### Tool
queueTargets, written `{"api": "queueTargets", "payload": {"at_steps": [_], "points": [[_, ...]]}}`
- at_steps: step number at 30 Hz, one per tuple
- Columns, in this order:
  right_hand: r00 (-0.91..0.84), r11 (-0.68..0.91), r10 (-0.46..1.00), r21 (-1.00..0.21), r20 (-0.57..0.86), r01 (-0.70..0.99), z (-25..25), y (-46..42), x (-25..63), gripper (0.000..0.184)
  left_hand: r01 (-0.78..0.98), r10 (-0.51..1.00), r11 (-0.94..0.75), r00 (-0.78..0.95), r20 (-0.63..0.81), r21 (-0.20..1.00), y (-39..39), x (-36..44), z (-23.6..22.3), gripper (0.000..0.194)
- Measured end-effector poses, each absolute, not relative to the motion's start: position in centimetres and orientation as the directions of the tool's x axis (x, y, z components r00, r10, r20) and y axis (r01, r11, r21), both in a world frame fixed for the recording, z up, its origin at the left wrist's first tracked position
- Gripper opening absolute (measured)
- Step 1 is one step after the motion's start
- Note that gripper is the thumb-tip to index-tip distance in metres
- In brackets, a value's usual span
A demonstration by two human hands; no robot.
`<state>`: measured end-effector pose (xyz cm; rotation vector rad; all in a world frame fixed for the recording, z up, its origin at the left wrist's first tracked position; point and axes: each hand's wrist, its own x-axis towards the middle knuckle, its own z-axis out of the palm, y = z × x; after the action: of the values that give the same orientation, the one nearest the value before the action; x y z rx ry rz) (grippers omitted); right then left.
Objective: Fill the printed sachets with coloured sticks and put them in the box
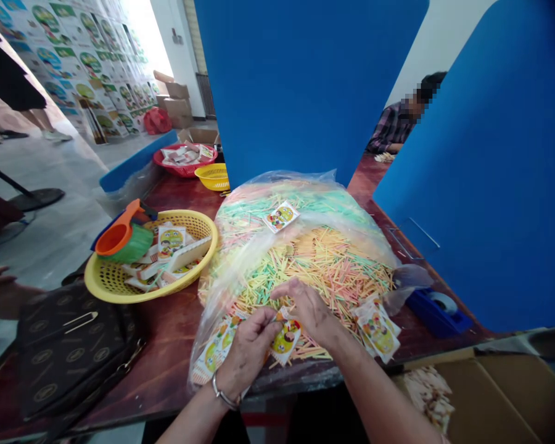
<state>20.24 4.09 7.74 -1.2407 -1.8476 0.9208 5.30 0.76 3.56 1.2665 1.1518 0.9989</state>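
Note:
My left hand [252,342], with a metal bangle at its wrist, pinches the upper edge of a small printed packet [285,340]. Just above and to the right hovers my right hand [308,308], its fingers stretched out and apart, with nothing clearly held in them. Beneath both hands a large clear plastic bag [240,265] lies spread, full of thin pastel sticks [324,259] in yellow, pink and green. More printed packets lie to the left [215,354] and to the right [378,330]. One single packet [281,216] rests farther back on the bag.
Left stands a yellow basket [150,296] with packets and coloured scoops [124,237]; a dark handbag [74,351] lies before it. Behind are a red basket [185,169] and blue partitions [305,86]. A blue tape dispenser [439,314] sits right. Another person [393,126] sits beyond.

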Motion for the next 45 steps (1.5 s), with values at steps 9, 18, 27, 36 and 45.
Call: {"api": "queueTargets", "payload": {"at_steps": [9,18,27,36,45], "points": [[-0.303,0.490,0.871,-0.650,0.386,0.581,8.2,2.9,20.3,0.051,-0.041,0.981,0.116,0.158,-0.109,0.992,0.8,5.4,4.0,0.021],[-0.082,0.212,0.977,-0.935,0.197,0.284,5.4,0.4,20.0,0.047,-0.149,0.988,0.145,0.080,-0.134,0.978,0.9,5.4,3.3,0.020],[0.154,-0.028,0.988,-0.992,-0.009,0.124,3.9,-0.9,24.2,0.020,0.030,0.976,0.087,0.198,-0.091,0.996,-0.1,6.3,3.9,0.020],[0.223,-0.052,0.924,-0.476,0.310,0.878,-1.4,-2.3,37.0,0.022,0.254,0.985,0.129,0.077,-0.153,0.959,-1.2,1.2,0.8,0.024],[0.151,0.047,0.833,-0.340,0.532,0.939,-6.6,-1.3,37.5,0.032,0.733,0.906,-0.420,0.309,0.288,0.534,-2.9,1.5,0.6,0.021]]}}
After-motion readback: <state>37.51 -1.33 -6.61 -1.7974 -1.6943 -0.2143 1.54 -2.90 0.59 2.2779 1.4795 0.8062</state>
